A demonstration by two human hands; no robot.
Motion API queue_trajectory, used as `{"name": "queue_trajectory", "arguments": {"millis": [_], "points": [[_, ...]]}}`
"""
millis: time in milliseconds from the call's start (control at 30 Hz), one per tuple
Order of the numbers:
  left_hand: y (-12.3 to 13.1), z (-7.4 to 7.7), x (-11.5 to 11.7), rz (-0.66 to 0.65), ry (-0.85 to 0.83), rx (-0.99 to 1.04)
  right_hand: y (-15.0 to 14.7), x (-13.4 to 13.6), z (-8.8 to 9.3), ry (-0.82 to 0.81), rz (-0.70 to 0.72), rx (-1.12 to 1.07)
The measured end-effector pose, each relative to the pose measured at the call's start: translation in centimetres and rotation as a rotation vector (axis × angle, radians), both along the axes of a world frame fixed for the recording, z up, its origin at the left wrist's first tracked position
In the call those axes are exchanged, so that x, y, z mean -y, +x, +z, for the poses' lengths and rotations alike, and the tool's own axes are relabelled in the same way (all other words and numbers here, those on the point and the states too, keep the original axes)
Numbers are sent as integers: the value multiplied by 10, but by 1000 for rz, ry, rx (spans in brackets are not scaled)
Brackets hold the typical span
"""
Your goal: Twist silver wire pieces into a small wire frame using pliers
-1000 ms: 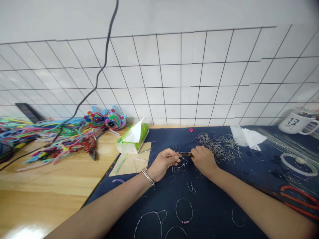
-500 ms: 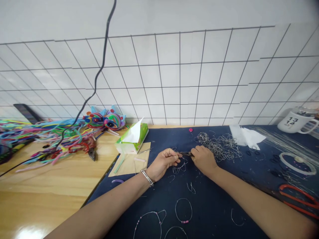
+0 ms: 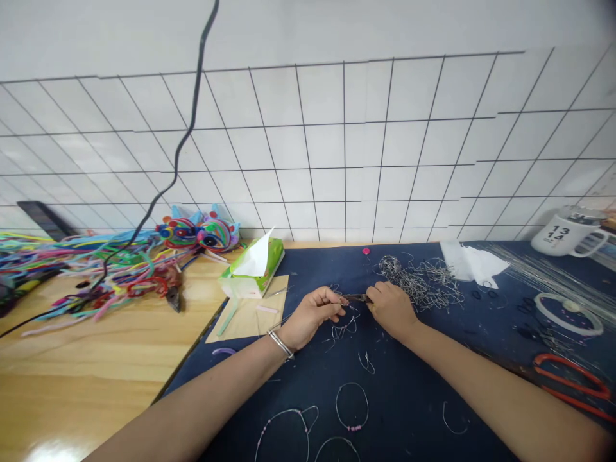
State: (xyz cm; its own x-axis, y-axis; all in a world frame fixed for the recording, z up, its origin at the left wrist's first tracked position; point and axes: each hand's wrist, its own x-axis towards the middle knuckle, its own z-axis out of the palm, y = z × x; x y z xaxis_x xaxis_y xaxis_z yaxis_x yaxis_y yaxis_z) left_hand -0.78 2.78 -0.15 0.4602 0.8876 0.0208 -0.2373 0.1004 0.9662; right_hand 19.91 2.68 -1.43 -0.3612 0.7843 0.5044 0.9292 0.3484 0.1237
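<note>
My left hand (image 3: 315, 314) is closed in a pinch on a thin piece of wire near the middle of the dark blue mat. Closed around the handles of a pair of pliers (image 3: 357, 298) is my right hand (image 3: 392, 309); their jaws point left and meet the wire at my left fingertips. Bent wire (image 3: 344, 327) with small loops lies just below my fingers. Nearer to me are a wire ring with pink beads (image 3: 353, 428) and a larger beaded wire loop with a pointed ear shape (image 3: 308, 420). The exact grip point is too small to make out.
A tangled wire heap (image 3: 423, 282) lies beyond my right hand. A tissue pack (image 3: 255, 266) stands at left, near colourful pipe cleaners (image 3: 120, 256). On the right are straight wires (image 3: 543, 276), a white mug (image 3: 561, 234), a clear ring-shaped coil (image 3: 568, 314) and red-handled scissors (image 3: 572, 378).
The whole view has shifted slightly, so things appear a little further left. Both hands keep nearly the same hold on the wire and the pliers.
</note>
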Motion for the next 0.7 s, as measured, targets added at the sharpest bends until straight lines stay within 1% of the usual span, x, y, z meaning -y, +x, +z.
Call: {"name": "queue_trajectory", "arguments": {"millis": [233, 533, 700], "points": [[-1, 4, 1, -11, 86, -58, 0, -1, -1, -3, 2, 1], [-3, -6, -7, 47, 143, -130, 2, -1, -1, -20, 12, -5], [-4, -7, -8, 57, 162, -184, 1, 0, -1, -31, 22, -13]]}}
